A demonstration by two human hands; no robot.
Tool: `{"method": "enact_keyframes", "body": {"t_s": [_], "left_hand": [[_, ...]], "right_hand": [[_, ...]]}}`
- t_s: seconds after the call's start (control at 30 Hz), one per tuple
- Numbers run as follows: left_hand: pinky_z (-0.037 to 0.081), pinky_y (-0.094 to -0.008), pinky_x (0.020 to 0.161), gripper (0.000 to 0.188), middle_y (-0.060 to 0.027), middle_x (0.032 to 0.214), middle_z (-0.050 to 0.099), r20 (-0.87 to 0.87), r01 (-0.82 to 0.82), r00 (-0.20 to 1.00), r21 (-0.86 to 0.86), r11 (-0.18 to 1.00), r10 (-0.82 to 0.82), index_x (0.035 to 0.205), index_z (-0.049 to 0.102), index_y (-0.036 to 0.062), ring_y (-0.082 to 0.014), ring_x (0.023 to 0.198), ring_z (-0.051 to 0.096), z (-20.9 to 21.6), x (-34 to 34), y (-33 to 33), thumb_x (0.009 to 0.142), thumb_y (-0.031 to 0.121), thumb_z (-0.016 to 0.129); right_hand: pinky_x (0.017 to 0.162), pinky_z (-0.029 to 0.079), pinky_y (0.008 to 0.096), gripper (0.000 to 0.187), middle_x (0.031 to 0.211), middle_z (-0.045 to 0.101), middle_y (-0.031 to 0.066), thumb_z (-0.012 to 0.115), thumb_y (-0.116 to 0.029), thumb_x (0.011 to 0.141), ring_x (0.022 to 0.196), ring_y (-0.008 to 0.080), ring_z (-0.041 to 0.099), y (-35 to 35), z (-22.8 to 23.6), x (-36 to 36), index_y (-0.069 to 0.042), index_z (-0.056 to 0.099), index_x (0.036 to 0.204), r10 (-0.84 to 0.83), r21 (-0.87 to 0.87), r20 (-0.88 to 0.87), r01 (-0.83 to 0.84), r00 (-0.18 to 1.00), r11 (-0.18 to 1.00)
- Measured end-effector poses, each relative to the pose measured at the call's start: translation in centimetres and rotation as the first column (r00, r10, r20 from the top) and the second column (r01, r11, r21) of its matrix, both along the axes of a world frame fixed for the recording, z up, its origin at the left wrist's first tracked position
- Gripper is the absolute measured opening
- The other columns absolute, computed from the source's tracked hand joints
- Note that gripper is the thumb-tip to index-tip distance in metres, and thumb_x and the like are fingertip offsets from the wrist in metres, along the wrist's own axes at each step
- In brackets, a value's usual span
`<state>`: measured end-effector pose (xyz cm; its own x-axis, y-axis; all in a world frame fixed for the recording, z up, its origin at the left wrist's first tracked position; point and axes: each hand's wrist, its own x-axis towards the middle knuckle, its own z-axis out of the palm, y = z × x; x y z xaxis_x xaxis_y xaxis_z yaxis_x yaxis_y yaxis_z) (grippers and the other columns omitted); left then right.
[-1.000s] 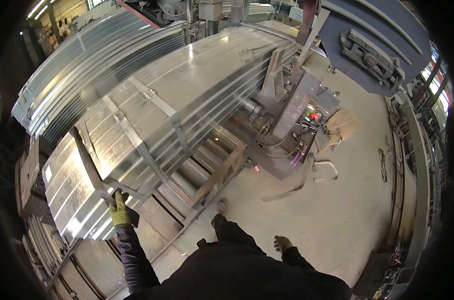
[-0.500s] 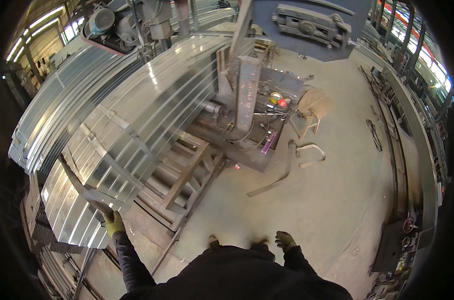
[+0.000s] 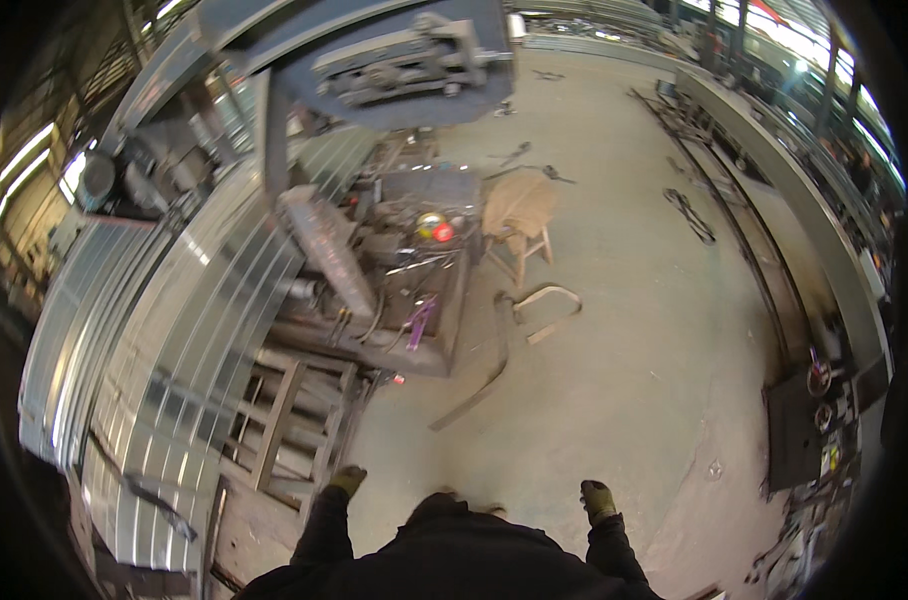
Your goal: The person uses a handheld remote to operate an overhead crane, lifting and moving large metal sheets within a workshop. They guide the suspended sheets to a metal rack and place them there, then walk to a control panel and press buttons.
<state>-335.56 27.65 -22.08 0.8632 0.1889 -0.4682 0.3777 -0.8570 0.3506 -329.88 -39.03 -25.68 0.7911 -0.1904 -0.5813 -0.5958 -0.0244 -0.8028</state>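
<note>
My left hand point(image 3: 349, 480), in a yellow-green work glove, hangs beside the rusty metal frame point(image 3: 282, 420). Nothing shows in its loosely bent fingers. Out over the floor, my right hand point(image 3: 598, 500), also gloved, is empty, its fingers loosely curled and a little apart. A dark strap-like strip point(image 3: 161, 505) lies across the near end of the shiny ribbed metal sheets point(image 3: 194, 335) on the left, away from my left hand.
A machine with a leaning steel post point(image 3: 324, 250) stands beyond the frame, with tools and a purple tool point(image 3: 421, 322) on its base. A cloth-covered stool point(image 3: 519, 210), a flat strap point(image 3: 482, 390) and a coiled cable point(image 3: 689, 215) are on the floor. Metal rails point(image 3: 744, 240) run along the right.
My left hand has let go of the dark strip and moved right, toward my body. The view has turned right, so the machine and stool now appear further left.
</note>
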Motion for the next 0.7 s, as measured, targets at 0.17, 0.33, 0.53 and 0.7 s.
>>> {"method": "enact_keyframes", "body": {"t_s": [0.17,0.33,0.53,0.7], "left_hand": [[0.053,-0.0554,0.09,0.053,-0.012,0.137,0.065,-0.588,-0.601,0.698,-0.171,0.781,0.408,0.145,0.057,0.015,-0.0344,0.121,0.063,-0.6,4.2,-5.5,0.102,0.045,0.053],[0.05,-0.0569,0.087,0.045,-0.0131,0.129,0.064,-0.663,-0.527,0.656,-0.061,0.848,0.36,0.14,0.056,0.0174,-0.0347,0.112,0.061,-0.8,15.8,-10.3,0.106,0.044,0.042],[0.053,-0.0464,0.08,0.038,-0.0164,0.104,0.074,-0.281,0.544,0.804,-0.011,0.839,-0.525,0.116,0.07,0.0115,-0.0298,0.093,0.07,-1.0,44.7,-20.2,0.102,0.04,0.05],[0.049,-0.0399,0.103,0.056,-0.0212,0.13,0.068,0.213,0.285,0.951,-0.334,0.899,-0.222,0.133,0.065,0.004,-0.0334,0.121,0.065,6.7,63.3,-37.6,0.098,0.047,0.06]], "right_hand": [[0.101,0.05,0.038,0.048,0.121,0.073,0.0172,0.067,-0.035,0.096,0.116,0.0281,0.066,-1.3,2.2,7.5,0.002,0.067,0.128,0.025,-0.042,0.191,-0.017,0.981,0.999],[0.086,0.052,0.035,0.04,0.105,0.075,0.0111,0.064,-0.037,0.098,0.098,0.0221,0.067,-6.9,1.9,13.1,-0.002,0.071,0.117,0.041,-0.012,0.119,-0.04,0.992,0.999],[0.054,0.04,0.0303,0.024,0.069,0.062,0.004,0.054,-0.026,0.094,0.057,0.0166,0.055,-19.0,-0.4,14.3,-0.011,0.061,0.076,-0.138,0.234,-0.493,0.284,0.859,0.93],[0.062,0.049,0.0395,0.027,0.084,0.069,0.0098,0.057,-0.034,0.095,0.073,0.0217,0.065,-25.9,-5.1,12.3,-0.011,0.064,0.083,0.071,0.038,-0.071,-0.069,0.995,0.997]]}}
